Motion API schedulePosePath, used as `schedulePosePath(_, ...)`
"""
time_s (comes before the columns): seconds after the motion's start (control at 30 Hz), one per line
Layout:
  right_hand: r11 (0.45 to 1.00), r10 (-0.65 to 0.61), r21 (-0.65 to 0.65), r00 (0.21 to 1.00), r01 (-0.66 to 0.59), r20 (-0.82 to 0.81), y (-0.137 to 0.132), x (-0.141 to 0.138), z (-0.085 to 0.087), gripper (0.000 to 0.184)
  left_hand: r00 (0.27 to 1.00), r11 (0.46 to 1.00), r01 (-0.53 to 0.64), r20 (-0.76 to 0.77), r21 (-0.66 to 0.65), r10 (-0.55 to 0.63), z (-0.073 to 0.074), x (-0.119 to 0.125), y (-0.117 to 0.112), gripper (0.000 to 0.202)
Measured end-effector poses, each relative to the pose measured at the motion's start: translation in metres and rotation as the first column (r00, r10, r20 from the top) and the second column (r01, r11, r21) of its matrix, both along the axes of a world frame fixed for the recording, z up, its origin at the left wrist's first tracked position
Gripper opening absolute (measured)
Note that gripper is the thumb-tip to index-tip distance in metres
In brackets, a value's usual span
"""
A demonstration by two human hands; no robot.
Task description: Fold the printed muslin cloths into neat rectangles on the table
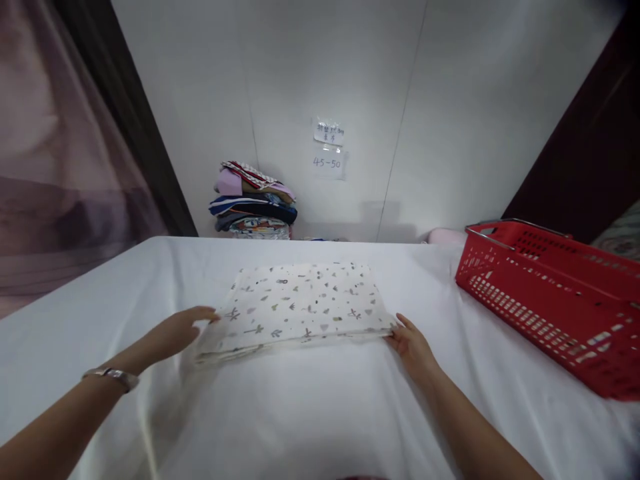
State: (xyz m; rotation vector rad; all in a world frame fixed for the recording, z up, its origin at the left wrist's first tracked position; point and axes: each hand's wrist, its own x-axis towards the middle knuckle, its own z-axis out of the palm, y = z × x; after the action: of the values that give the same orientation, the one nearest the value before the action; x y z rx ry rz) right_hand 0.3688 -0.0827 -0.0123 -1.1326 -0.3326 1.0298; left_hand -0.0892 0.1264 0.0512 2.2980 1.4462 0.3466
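A folded white cloth (305, 300) with a small grey and green print lies flat in front of me, its layers showing along the near edge. My right hand (411, 343) pinches the cloth's near right corner between thumb and fingers. At the left side, my left hand (187, 329) hovers by the cloth with its thumb and fingers apart, the fingertips close to the edge; whether they touch it I cannot tell. A silver band circles my left wrist.
A white sheet (310, 413) covers the table. At the right stands a red plastic basket (550, 293) with a metal handle. Folded fabrics (255, 203) are stacked beyond the far edge, against a pale wall with two paper labels (330, 150). A pinkish curtain (60, 153) hangs at left.
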Motion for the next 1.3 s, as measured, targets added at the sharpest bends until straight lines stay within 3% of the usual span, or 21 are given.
schedulePosePath(0.07,1.000,0.016,0.008,0.999,-0.016,-0.034,-0.004,0.000,0.002,0.056,0.998,0.997,0.038,0.046,0.073,-0.041,0.011,0.048,-0.016,0.034)
schedulePosePath(0.13,0.999,0.040,-0.018,0.999,-0.041,-0.030,-0.006,0.001,0.004,0.061,0.973,0.976,0.199,0.103,0.092,-0.208,0.015,0.112,-0.041,0.031)
schedulePosePath(0.2,0.997,0.059,-0.049,0.998,-0.059,-0.020,-0.008,0.001,0.006,0.062,0.901,0.914,0.392,0.155,0.107,-0.404,0.012,0.179,-0.070,0.028)
schedulePosePath(0.27,0.995,0.069,-0.072,0.997,-0.071,-0.023,-0.008,0.001,0.008,0.060,0.831,0.851,0.507,0.183,0.136,-0.525,0.003,0.240,-0.094,0.024)
schedulePosePath(0.33,0.992,0.083,-0.088,0.996,-0.086,-0.035,-0.008,0.002,0.009,0.059,0.813,0.832,0.528,0.179,0.174,-0.553,-0.009,0.287,-0.110,0.023)
schedulePosePath(0.43,0.989,0.111,-0.095,0.993,-0.115,-0.047,-0.007,0.004,0.009,0.058,0.836,0.836,0.529,0.083,0.145,-0.543,-0.024,0.331,-0.117,0.023)
schedulePosePath(0.53,0.989,0.115,-0.089,0.993,-0.117,-0.024,-0.005,0.005,0.008,0.058,0.858,0.855,0.507,0.034,0.105,-0.513,-0.033,0.347,-0.113,0.019)
schedulePosePath(0.67,0.988,0.095,-0.121,0.995,-0.094,0.003,0.001,0.004,0.007,0.057,0.838,0.849,0.525,0.139,0.059,-0.528,-0.038,0.346,-0.106,0.023)
schedulePosePath(1.03,0.982,0.096,-0.162,0.995,-0.096,-0.009,0.003,0.004,0.014,0.050,0.885,0.907,0.407,0.293,-0.106,-0.363,-0.039,0.347,-0.102,0.035)
schedulePosePath(1.17,0.982,0.095,-0.169,0.995,-0.087,0.040,0.006,0.002,0.009,0.047,0.886,0.912,0.397,0.304,-0.104,-0.351,-0.039,0.346,-0.103,0.035)
schedulePosePath(1.3,0.985,0.083,-0.161,0.992,-0.067,0.096,0.009,0.001,0.002,0.048,0.861,0.908,0.418,0.319,0.001,-0.397,-0.037,0.346,-0.107,0.031)
